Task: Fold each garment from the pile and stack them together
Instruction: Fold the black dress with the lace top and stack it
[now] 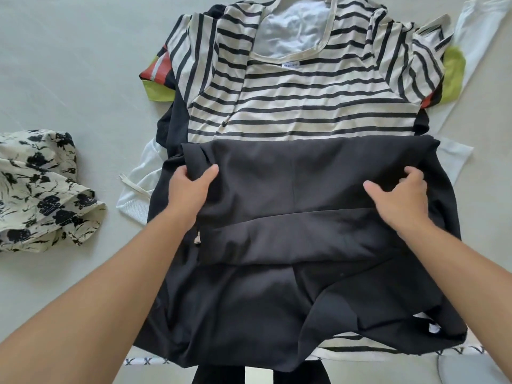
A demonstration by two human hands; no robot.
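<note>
Pale grey bench (69, 65) under everything, with the garment pile spread across its middle. Nearest, black plain-weave skirt part of the dress (291, 273), doubled up toward the striped top, its folded edge lying just below where the stripes start. Left hand (191, 187) pinching that black edge at its left corner, thumb on top and fingers tucked under the cloth. Right hand (399, 198) holding the same edge toward the right, thumb out, fingers curled into the fabric. Loose and rumpled lower right of the skirt, with a fold standing up near the bench's front.

To fold well: keep both hands level so the edge lands straight across, parallel to the stripes; draw the cloth taut sideways before laying it down; then smooth the rumpled near corner flat, else the bundle will probably stack lumpy.

Farther off, cream-and-black striped knit bodice (304, 106) lying flat, sleeves turned in, square neckline at the far end. Underneath it, lime-green and red patterned garment (160, 79) peeking out at both sides, and white cloth (138, 198) below left. Apart at far left, crumpled cream floral-print garment (41, 189).
</note>
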